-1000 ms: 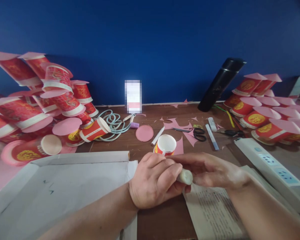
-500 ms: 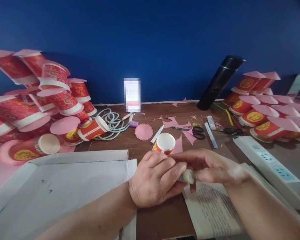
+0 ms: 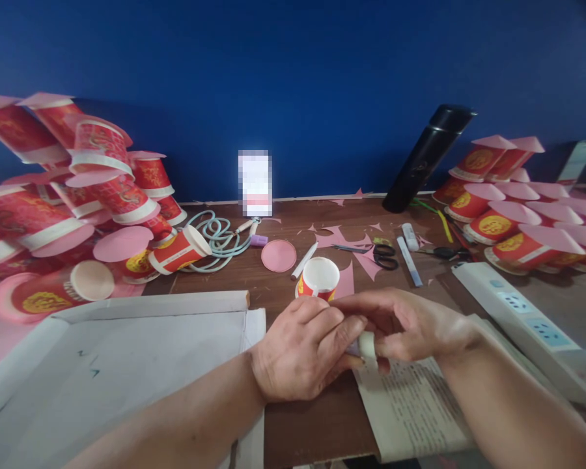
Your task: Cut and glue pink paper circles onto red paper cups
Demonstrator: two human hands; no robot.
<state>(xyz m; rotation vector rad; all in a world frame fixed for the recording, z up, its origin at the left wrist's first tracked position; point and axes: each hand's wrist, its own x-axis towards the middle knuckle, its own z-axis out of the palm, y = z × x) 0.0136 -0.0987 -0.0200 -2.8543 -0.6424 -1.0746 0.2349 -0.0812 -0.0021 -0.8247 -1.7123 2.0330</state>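
My left hand (image 3: 305, 348) is closed, its fingers curled over a small pale ring-shaped thing, which looks like a roll of tape (image 3: 368, 346). A purplish patch shows beside the pale ring. From the other side, my right hand (image 3: 405, 322) closes its thumb and fingers on the same piece, and the two hands touch. Most of the roll is hidden by the fingers. Just beyond my knuckles stands an upright red and white paper cup (image 3: 322, 275). A pink paper disc (image 3: 278, 255) lies behind it to the left, near a white marker (image 3: 304, 262).
Red cups with pink paper tops are piled at the left (image 3: 102, 146) and right (image 3: 502, 225). Scissors (image 3: 385, 254), pink scraps (image 3: 332, 236) and a black flask (image 3: 430, 156) are at the back. A power strip (image 3: 527, 319), printed paper (image 3: 415, 410) and white box lid (image 3: 166, 365) flank my hands.
The pale roll has turned between my fingers, so more of its curved edge shows. Both hands stay nearly in place, and the view has shifted slightly.
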